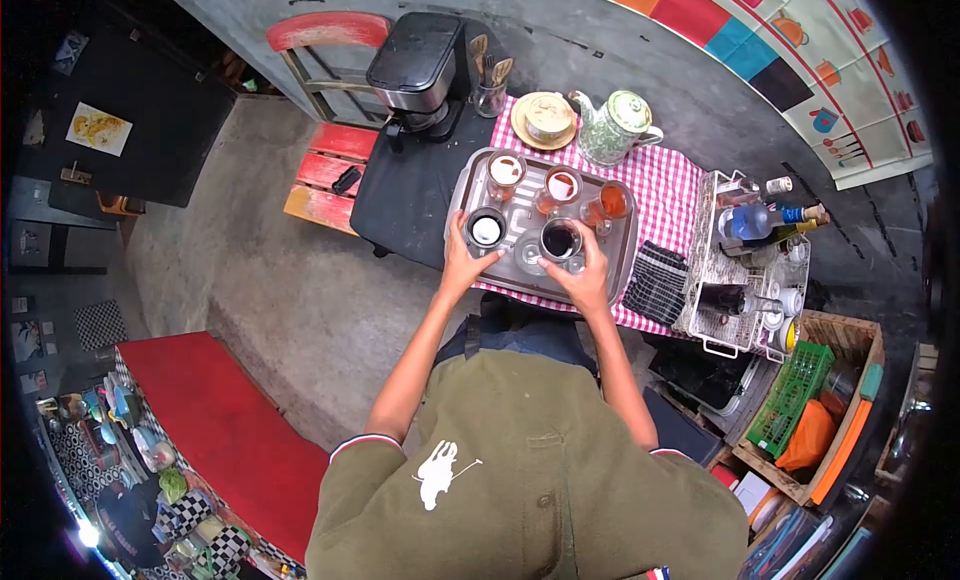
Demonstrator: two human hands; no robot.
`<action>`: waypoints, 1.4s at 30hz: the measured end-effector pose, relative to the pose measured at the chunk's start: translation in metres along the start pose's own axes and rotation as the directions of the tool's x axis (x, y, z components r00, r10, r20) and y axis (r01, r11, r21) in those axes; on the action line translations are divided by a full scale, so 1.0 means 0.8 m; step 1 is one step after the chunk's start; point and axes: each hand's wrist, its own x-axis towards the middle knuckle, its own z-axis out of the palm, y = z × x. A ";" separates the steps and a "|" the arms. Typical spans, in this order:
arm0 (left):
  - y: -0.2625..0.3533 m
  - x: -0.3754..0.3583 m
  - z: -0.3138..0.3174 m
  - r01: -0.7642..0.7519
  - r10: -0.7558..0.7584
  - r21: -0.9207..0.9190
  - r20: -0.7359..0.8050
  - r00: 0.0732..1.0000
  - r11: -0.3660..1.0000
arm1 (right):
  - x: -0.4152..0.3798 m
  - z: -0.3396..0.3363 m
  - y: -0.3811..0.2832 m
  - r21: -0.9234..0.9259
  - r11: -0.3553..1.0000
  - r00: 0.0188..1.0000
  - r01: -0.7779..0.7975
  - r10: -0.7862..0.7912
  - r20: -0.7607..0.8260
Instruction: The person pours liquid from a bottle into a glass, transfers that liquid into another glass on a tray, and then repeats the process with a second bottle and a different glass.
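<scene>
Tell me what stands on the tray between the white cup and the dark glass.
In the head view, a clear empty glass sits between the white cup and the dark glass, slightly nearer the person, on the tray.

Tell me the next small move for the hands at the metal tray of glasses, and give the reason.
Probably set down the glass of dark drink and let go: the right hand grips it over the grey metal tray, beside an empty glass. The left hand already steadies the dark cup with white contents.
</scene>
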 end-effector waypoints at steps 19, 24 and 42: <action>-0.021 0.033 0.002 0.041 0.004 -0.225 0.197 0.980 0.973 | -0.008 0.012 0.012 -0.017 1.000 1.000 0.009 -0.009 0.011; -0.023 0.035 0.002 0.022 0.020 -0.211 0.196 0.980 0.977 | -0.010 0.014 0.011 -0.018 1.000 1.000 -0.006 0.006 0.014; 0.008 0.020 -0.007 0.040 -0.005 -0.266 0.129 0.992 0.963 | -0.010 0.011 -0.010 -0.067 0.997 0.998 -0.026 0.029 0.056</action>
